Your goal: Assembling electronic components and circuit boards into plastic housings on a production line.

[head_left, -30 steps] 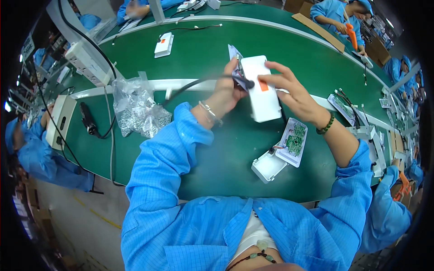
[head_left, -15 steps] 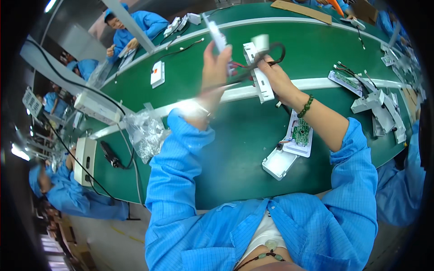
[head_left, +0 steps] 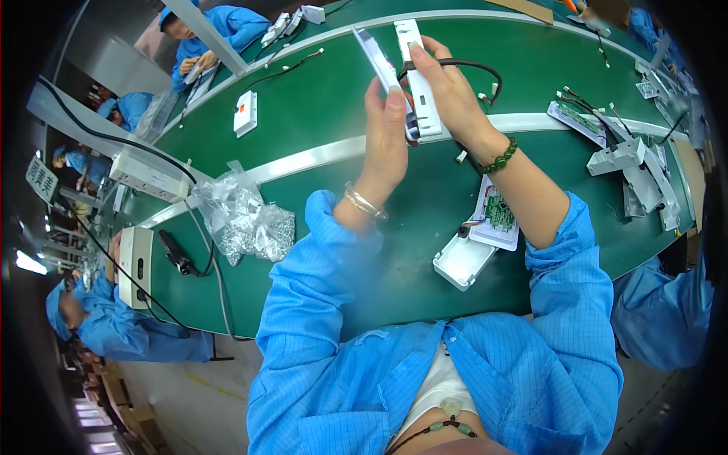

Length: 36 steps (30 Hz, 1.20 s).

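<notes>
My left hand [head_left: 387,144] and my right hand [head_left: 447,87] hold a long white plastic housing [head_left: 419,83] up above the green belt [head_left: 318,121]. The housing is split into two halves; the left hand grips the lid half [head_left: 377,57], the right hand grips the base half. A black cable [head_left: 462,67] loops out from the housing over my right hand. Below my right forearm lie an open white case with a green circuit board [head_left: 497,216] and a small white box [head_left: 461,262].
A clear bag of small parts [head_left: 243,220] lies left of my left arm. A white unit [head_left: 135,265] and a black tool [head_left: 176,254] sit at the belt's near left edge. White parts and wires [head_left: 629,163] lie at the right. People in blue coats work around the belt.
Both hands have lifted the white housing farther from me and opened its two halves apart. The view has tilted.
</notes>
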{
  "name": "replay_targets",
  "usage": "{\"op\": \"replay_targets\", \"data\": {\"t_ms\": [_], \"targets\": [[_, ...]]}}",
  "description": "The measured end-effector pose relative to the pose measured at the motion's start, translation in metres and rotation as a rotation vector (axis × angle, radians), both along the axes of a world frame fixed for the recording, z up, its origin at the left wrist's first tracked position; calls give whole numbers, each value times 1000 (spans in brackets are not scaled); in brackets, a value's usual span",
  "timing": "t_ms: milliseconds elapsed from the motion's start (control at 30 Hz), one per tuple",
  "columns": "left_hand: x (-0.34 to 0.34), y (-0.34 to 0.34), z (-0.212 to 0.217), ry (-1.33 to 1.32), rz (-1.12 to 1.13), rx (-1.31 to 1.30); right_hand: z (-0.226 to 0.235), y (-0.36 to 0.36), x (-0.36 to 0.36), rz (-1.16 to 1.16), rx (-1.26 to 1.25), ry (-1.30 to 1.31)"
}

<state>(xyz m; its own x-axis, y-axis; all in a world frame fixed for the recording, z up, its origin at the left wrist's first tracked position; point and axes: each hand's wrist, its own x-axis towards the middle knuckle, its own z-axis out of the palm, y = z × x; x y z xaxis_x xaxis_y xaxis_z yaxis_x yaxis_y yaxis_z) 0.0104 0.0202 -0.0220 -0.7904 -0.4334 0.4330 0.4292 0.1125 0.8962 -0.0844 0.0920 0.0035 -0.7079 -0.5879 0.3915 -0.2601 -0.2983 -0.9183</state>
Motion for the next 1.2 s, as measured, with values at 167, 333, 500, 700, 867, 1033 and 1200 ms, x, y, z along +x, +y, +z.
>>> {"op": "replay_targets", "data": {"t_ms": [167, 333, 500, 700, 867, 1033, 1200], "targets": [[3, 2, -2, -57, 38, -83, 6, 5, 6, 4, 45, 34], [1, 11, -7, -100, 45, -118, 1, 5, 6, 21, 45, 30], [5, 8, -14, -18, -11, -144, 8, 5, 16, 256, -95, -12], [17, 13, 2, -99, -92, -252, 1, 12, 19, 277, -59, 14], [14, 16, -3, -16, -349, -191, -5, 17, 8, 252, 128, 536], [19, 23, 1, -46, -409, -83, 20, 40, 7, 351, 195, 299], [30, 36, 14, -152, -435, -208, 54, 67, -31, 310, 33, 551]]}}
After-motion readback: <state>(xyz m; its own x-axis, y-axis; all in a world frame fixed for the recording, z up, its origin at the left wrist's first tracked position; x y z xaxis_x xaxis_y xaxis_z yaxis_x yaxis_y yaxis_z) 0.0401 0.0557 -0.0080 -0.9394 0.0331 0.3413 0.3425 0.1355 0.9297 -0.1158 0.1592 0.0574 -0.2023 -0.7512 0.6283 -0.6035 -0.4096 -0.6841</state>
